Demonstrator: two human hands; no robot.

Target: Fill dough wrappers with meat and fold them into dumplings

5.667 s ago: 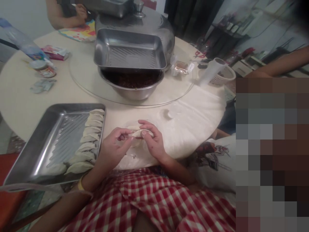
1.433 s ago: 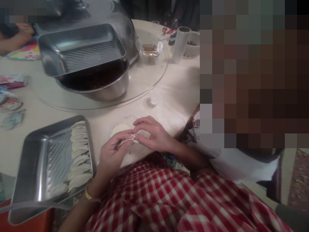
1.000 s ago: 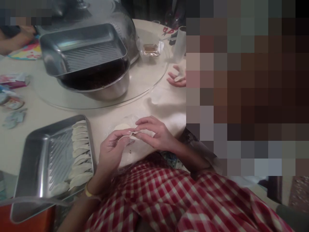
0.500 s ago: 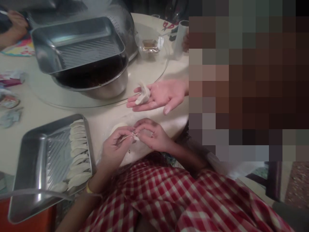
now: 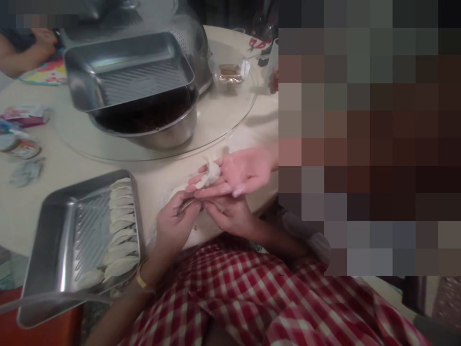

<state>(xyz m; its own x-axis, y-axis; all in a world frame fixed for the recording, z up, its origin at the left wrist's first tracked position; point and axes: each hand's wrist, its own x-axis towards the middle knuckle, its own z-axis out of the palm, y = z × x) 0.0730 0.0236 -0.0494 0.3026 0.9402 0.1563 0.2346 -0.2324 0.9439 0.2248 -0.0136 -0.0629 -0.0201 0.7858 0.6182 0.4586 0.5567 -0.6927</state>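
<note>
My left hand and my right hand meet over the near table edge. Their fingertips pinch a dumpling, mostly hidden behind the fingers. Just above and partly over my right fingers, a co-worker's open palm holds out a folded dumpling on its fingers. To the left of my left hand stands a metal tray, with a row of dumplings along its right side.
A second metal tray rests tilted on a steel bowl of dark filling, on a glass turntable. Behind stands a perforated metal colander. Packets and a jar lie at left; scissors lie far right.
The co-worker's palm with its dumpling has come down toward me and now overlaps my right fingers. My hands keep their pinch on the dumpling. The view has shifted slightly.
</note>
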